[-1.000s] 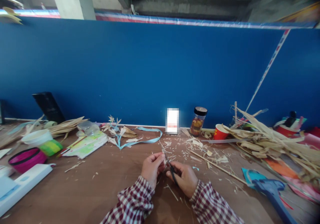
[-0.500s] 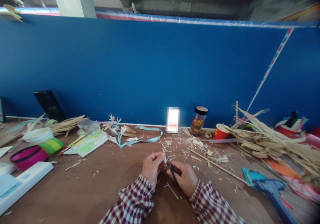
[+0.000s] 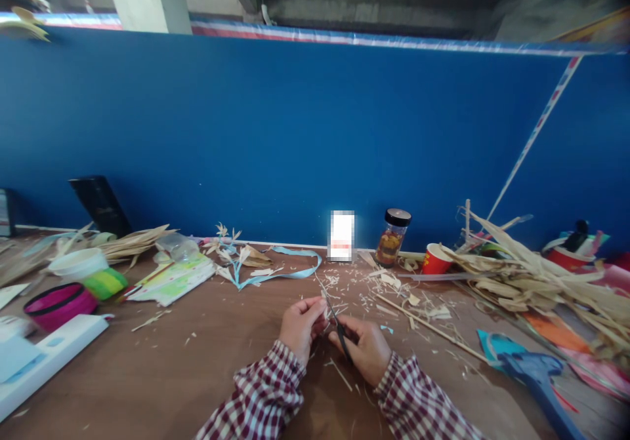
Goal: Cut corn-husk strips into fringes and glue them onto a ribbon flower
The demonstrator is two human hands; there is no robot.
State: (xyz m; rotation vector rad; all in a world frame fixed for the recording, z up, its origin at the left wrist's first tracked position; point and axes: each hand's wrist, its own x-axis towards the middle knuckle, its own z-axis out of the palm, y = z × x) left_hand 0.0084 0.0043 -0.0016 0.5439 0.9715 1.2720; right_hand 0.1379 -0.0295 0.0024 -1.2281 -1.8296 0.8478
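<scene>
My right hand [image 3: 367,348] is closed around black-handled scissors [image 3: 340,330], whose blades point up and left toward the fingertips of my other hand. My left hand [image 3: 301,325] pinches a small pale piece [image 3: 323,301], perhaps a strip of dried husk; its exact kind is too small to make out. The two hands are close together over the brown table, with the blades beside the pinched piece. Small pale clippings [image 3: 339,282] lie scattered just beyond the hands. Behind them a light blue ribbon [image 3: 295,273] curves beside pale husk flowers [image 3: 229,256].
A jar with a black lid [image 3: 392,237] and a red paper cup [image 3: 436,260] stand near the blue partition [image 3: 305,132]. Dried husks [image 3: 522,276] and a blue glue gun [image 3: 534,368] lie at right. A white power strip [image 3: 54,358] and magenta ring [image 3: 62,307] are at left.
The camera view has shifted very slightly. Both hands keep almost the same pose, and the scissors stay beside the pinched piece.
</scene>
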